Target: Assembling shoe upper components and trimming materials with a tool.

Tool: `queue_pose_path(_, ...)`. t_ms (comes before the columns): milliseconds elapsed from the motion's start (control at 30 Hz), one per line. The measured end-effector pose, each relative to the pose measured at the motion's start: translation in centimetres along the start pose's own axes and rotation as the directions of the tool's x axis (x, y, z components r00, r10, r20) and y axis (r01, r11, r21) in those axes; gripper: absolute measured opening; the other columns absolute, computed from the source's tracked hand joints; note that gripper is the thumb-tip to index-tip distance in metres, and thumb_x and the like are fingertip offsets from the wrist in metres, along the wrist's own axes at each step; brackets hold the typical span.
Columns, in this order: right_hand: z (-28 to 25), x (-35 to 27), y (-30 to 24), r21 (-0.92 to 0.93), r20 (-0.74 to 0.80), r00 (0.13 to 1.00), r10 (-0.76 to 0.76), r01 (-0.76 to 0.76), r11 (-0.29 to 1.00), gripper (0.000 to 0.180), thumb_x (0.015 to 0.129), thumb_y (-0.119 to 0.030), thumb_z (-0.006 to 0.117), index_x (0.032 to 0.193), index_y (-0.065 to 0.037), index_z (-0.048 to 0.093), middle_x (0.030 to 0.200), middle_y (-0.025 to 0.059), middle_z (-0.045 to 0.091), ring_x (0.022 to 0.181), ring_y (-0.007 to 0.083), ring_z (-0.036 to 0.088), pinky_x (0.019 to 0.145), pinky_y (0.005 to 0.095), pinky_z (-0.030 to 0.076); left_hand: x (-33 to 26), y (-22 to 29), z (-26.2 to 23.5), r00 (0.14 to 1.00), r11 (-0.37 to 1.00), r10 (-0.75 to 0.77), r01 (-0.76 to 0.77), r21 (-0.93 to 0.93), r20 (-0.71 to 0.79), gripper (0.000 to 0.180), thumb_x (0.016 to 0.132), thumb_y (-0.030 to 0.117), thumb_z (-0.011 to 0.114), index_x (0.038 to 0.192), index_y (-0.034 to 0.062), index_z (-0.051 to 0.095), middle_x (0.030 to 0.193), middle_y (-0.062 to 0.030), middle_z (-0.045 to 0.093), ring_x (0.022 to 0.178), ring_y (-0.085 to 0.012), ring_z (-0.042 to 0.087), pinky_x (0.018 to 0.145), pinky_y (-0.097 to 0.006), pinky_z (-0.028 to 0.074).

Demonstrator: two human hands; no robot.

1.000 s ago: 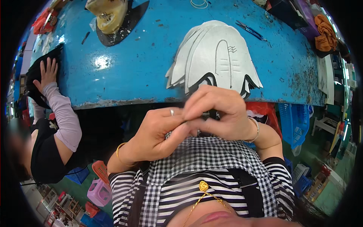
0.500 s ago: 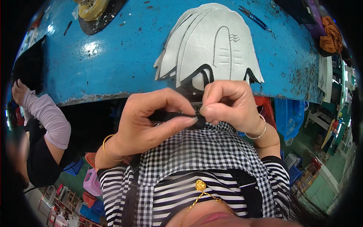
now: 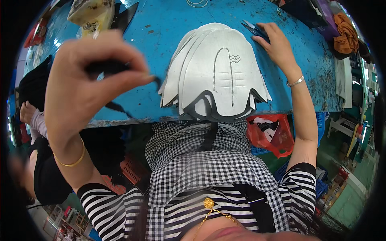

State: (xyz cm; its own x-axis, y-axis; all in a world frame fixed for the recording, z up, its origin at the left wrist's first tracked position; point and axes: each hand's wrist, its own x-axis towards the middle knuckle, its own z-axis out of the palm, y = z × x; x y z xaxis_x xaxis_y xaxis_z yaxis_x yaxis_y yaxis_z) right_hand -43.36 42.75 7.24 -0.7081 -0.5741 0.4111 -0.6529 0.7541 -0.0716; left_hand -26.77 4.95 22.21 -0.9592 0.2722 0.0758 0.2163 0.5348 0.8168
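Observation:
My left hand (image 3: 80, 84) is raised at the left, above the table's near edge. Its thumb and index finger pinch a thin black strip (image 3: 119, 108), whose tail hangs below the hand. At the far right of the table my right hand (image 3: 280, 48) has its thumb and fingers around the dark handles of a pair of snips (image 3: 253, 29), which point away to the left. Between the hands lies a fanned stack of white shaped pieces (image 3: 197, 60) with black edging along their near cut-outs. The top piece carries dark stitching in a narrow arch.
The blue table (image 3: 132, 90) has a worn near edge. A yellowed container (image 3: 91, 16) stands at the far left, and orange cloth (image 3: 345, 34) lies at the far right. Below the edge hangs a red bag (image 3: 275, 140). Another person's hand (image 3: 27, 112) shows at the left.
My hands were together at the black strip in front of my chest. The left has moved up and left with the strip; the right has let go and reached forward to the snips.

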Motion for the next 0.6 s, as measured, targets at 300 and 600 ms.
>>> queue_pose_path(300,-2.9,-1.4,-1.4,0.605,0.388,0.873,0.297,-0.484,0.633,0.023,0.097,-0.026,0.059,0.098,-0.004,0.055,0.076,0.0026,0.064,0.065,0.0111,0.057,0.057,0.0258,0.046,8.6,0.6,8.9,0.869,0.961,0.123,-0.226,0.162,0.479,0.013,0.071,0.011,0.08,0.079,0.0025,0.074,0.075,-0.0083,0.07,0.065,-0.0211,0.064,0.065,-0.027,0.052)
queue_pose_path(600,-8.0,-6.9,-6.7,0.774,0.457,0.851,0.26,-0.524,0.356,0.014,0.094,-0.011,0.06,0.106,-0.006,0.054,0.074,0.0007,0.056,0.056,0.0068,0.05,0.051,0.0236,0.039,9.8,-0.6,11.7,0.831,0.967,0.072,-0.195,0.166,0.552,0.012,0.071,0.01,0.079,0.079,0.0029,0.074,0.074,-0.0102,0.07,0.066,-0.0217,0.067,0.066,-0.028,0.053)
